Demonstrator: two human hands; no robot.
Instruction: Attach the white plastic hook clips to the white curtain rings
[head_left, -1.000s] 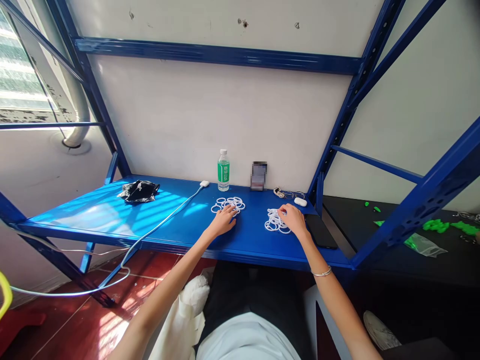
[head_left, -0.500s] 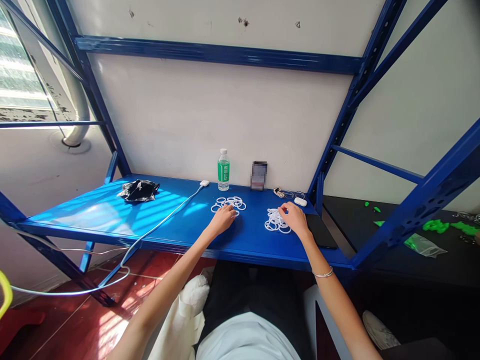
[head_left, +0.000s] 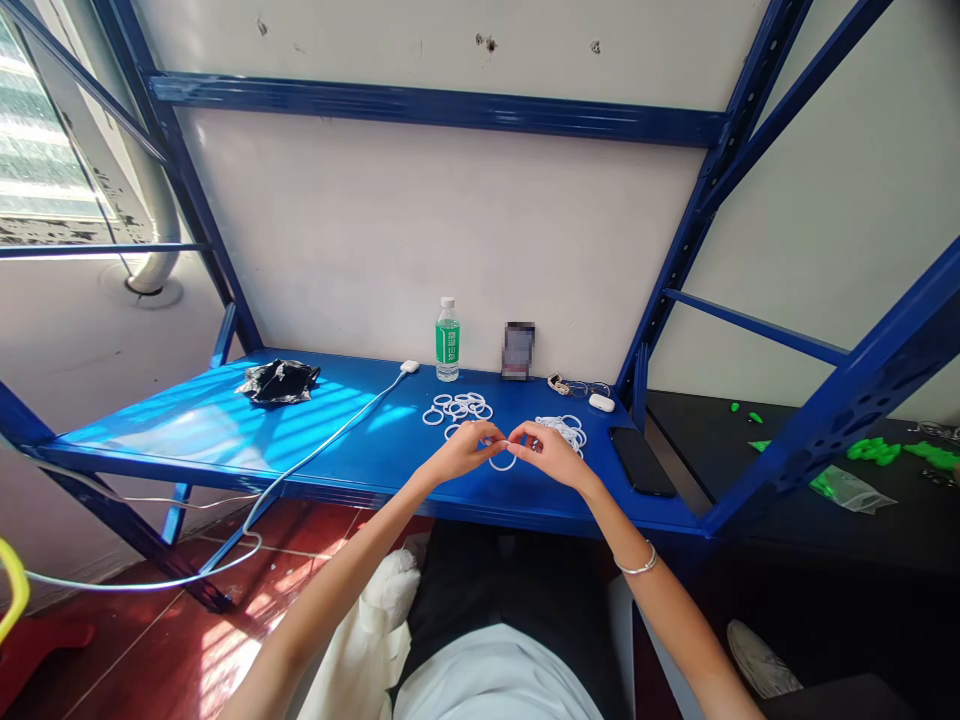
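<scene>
My left hand (head_left: 463,450) and my right hand (head_left: 546,450) meet above the front of the blue shelf (head_left: 225,425). Both pinch a thin white ring (head_left: 501,462) that hangs between their fingertips. Behind my left hand lies a loose group of white rings (head_left: 457,408). Behind my right hand sits a denser pile of white rings (head_left: 566,430). A silver bracelet (head_left: 637,567) circles my right wrist.
At the back stand a green-labelled water bottle (head_left: 447,340) and a small blurred object (head_left: 517,350). A white charger and cable (head_left: 337,425) cross the shelf. A black bag (head_left: 279,381) lies left. A phone (head_left: 642,460) and white earbud case (head_left: 601,403) lie right. Green parts (head_left: 874,452) lie far right.
Both hands left the two ring piles and came together at the middle front, each pinching the same white ring lifted off the shelf.
</scene>
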